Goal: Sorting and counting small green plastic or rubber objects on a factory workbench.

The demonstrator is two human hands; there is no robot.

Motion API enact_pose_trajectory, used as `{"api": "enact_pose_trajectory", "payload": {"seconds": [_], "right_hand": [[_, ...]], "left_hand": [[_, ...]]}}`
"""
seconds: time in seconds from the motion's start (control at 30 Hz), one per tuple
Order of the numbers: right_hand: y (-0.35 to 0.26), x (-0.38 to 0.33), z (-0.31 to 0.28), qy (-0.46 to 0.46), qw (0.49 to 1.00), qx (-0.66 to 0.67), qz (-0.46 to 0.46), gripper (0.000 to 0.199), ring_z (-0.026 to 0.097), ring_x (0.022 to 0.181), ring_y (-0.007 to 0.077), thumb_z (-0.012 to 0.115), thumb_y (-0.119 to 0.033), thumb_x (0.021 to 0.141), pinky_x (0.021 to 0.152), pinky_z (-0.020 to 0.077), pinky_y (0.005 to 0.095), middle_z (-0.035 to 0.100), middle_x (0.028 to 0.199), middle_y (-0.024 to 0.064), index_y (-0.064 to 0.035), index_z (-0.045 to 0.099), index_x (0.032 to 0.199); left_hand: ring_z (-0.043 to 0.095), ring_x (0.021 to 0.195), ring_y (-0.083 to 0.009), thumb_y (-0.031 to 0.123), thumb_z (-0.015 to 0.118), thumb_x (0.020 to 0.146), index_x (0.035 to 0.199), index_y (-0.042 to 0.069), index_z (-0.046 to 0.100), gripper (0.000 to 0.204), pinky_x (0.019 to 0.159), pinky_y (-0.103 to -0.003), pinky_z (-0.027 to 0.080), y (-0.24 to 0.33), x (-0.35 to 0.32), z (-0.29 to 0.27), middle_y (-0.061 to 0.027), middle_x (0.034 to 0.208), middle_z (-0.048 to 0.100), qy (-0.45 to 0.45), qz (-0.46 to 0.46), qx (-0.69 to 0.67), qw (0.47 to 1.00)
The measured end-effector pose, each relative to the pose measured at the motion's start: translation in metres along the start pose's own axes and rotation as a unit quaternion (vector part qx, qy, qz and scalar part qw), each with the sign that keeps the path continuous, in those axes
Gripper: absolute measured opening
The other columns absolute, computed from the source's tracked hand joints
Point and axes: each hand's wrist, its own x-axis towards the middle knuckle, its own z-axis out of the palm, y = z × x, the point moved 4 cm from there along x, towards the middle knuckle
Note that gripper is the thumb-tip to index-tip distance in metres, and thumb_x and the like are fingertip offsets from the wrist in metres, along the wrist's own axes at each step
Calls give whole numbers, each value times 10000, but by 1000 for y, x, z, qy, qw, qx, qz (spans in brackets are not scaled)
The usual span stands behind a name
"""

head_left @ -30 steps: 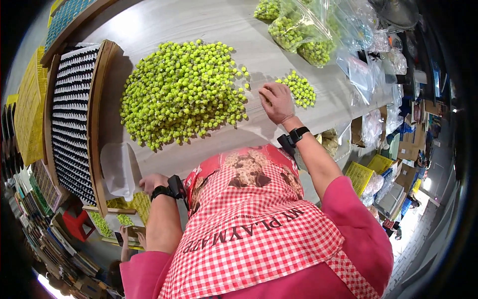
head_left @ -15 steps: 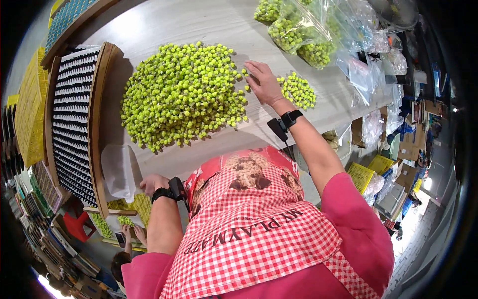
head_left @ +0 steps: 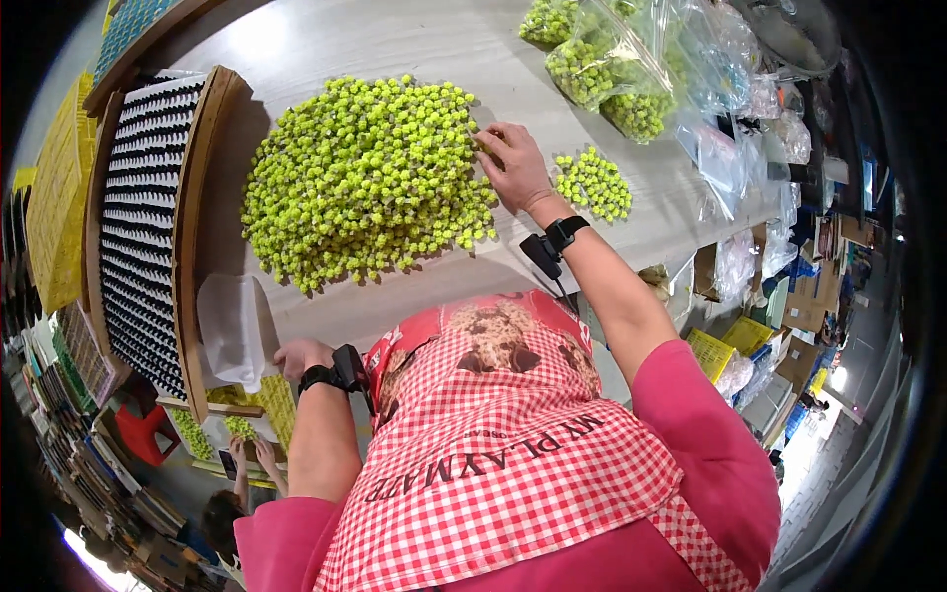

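Green pile [head_left: 367, 183] immediately left of right hand [head_left: 515, 169].

Checked apron [head_left: 503, 493] over a pink top [head_left: 607, 567]

From my remote seat I see deep-pink short sleeves [head_left: 695, 409], loosely cut. The apron is red-and-white gingham, marked with dark lettering [head_left: 456, 470] and a brown, dog-like print [head_left: 498, 331] on red. Each wrist wears a black strap [head_left: 568, 232] with a small black box [head_left: 540, 255]; I make out a thin dark cable [head_left: 563, 287] below the right box.

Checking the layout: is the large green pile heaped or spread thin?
Heaped: the pile, beside the right hand, shows pieces lying over one another.
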Motion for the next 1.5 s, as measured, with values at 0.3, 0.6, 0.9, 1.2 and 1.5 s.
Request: {"api": "enact_pose_trajectory", "payload": {"seconds": [0.3, 0.6, 0.9, 1.2, 1.5], "right_hand": [[37, -41, -37, 24, 994, -107, 25, 272, 546, 1037, 327, 655, -124, 808, 889, 452, 427, 568, 1098, 116, -64, 592, 1066], [22, -65, -53, -11, 995, -99, 12, 422, 475, 1230, 322, 632, -125, 811, 1048, 371, 466, 522, 1310, 109, -96, 568, 1227], [-31, -69, -8, -181, 977, 11, -114, 496, 306, 1402, 277, 536, -231, 909, 1140, 251, 455, 333, 1517, 78, -220, 461, 1399], [8, -76, -26, -87, 992, 82, 30, 464, 350, 1369, 298, 520, -92, 919, 1107, 337, 384, 393, 1470, 92, -149, 473, 1377], [30, -59, -38, -22, 989, 110, 92, 436, 482, 1262, 300, 506, 35, 875, 1087, 365, 382, 558, 1306, 126, -102, 545, 1287]], "left_hand": [[675, 850, -395, 462, 404, 908, 911, 12, 668, 522, 758, -497, 539, -7, 3, 2, -229, 922, 691, 5, 14, 19, 1000], [673, 869, -388, 452, 401, 905, 911, -1, 658, 521, 762, -509, 532, -7, 13, 12, -220, 923, 691, 6, 81, 27, 996], [661, 922, -365, 418, 416, 894, 1011, 13, 628, 471, 803, -483, 521, -7, 4, 12, -199, 995, 686, -8, 41, 75, 996], [665, 906, -372, 427, 424, 888, 979, 19, 630, 466, 783, -489, 529, -6, 3, 8, -183, 982, 691, -22, -24, 9, 999], [670, 877, -372, 431, 430, 885, 966, 4, 624, 476, 745, -489, 532, -8, 11, 14, -204, 938, 690, 29, -6, -5, 1000]]}}
